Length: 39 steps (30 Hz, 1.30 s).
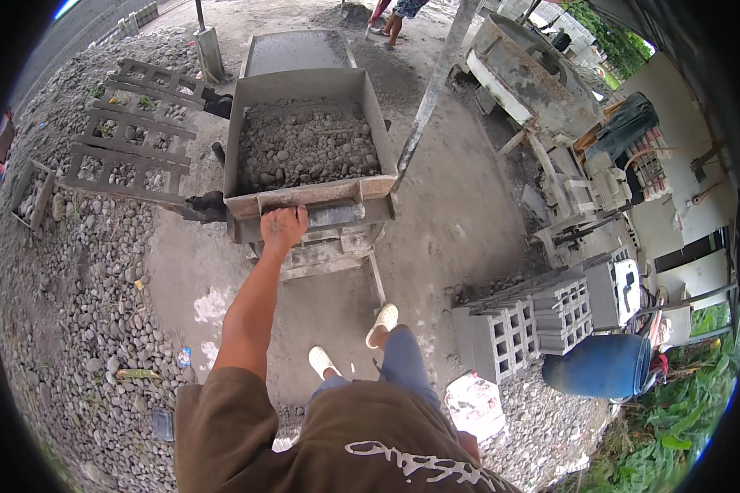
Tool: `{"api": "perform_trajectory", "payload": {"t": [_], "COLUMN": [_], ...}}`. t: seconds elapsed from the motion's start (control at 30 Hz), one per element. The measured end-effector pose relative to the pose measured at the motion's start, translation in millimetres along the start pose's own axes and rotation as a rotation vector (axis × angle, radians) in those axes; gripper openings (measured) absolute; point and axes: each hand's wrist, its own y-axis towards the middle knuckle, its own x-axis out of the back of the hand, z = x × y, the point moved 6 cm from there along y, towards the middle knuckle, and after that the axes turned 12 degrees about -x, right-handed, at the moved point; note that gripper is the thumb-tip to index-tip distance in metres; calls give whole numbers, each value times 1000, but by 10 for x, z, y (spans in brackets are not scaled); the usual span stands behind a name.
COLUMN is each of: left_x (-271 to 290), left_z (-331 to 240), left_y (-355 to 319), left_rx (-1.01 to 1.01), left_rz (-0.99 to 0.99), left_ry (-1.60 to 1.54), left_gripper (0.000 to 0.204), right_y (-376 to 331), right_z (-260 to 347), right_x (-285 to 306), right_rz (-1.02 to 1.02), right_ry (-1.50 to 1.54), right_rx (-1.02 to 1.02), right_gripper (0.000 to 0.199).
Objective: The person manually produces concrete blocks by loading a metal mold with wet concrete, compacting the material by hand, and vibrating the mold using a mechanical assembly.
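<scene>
My left hand [284, 228] is closed over the front bar [333, 215] of a large metal box, with the arm stretched straight ahead. The box [304, 85] is open at the top and has a rusty front lip. Grey gravel [304, 144] mixed with sand and rounded stones lies inside it. Below the bar, a worn frame [329, 256] carries the box's near end. My right hand is out of sight; only a sliver of skin shows beside the shirt at the lower right.
Concrete blocks [501, 341] and a blue barrel [596, 366] stand at the right. A large round mixer-like machine [534, 74] is farther back. Slatted grey forms [127, 140] and loose stones [99, 329] cover the left. A slanting pole [436, 90] rises beside the box; another person [396, 25] bends beyond.
</scene>
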Motion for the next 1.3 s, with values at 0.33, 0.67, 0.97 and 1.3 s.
{"api": "perform_trajectory", "payload": {"t": [0.33, 0.67, 0.97, 1.3], "left_x": [104, 130, 141, 83], "left_z": [8, -19, -16, 119], "left_y": [-39, -114, -46, -61], "left_rx": [6, 32, 49, 13], "left_rz": [14, 44, 60, 72], "left_ry": [8, 8, -8, -66], "left_gripper": [56, 57, 57, 56], "right_y": [-660, 610, 1893, 1205], "right_z": [84, -14, 577, 1104], "right_x": [-199, 575, 1575, 1066], "right_rz": [262, 232, -55, 47], "right_ry": [699, 708, 1095, 589], "right_rx": [-642, -274, -413, -243], "right_gripper": [21, 20, 36, 29]}}
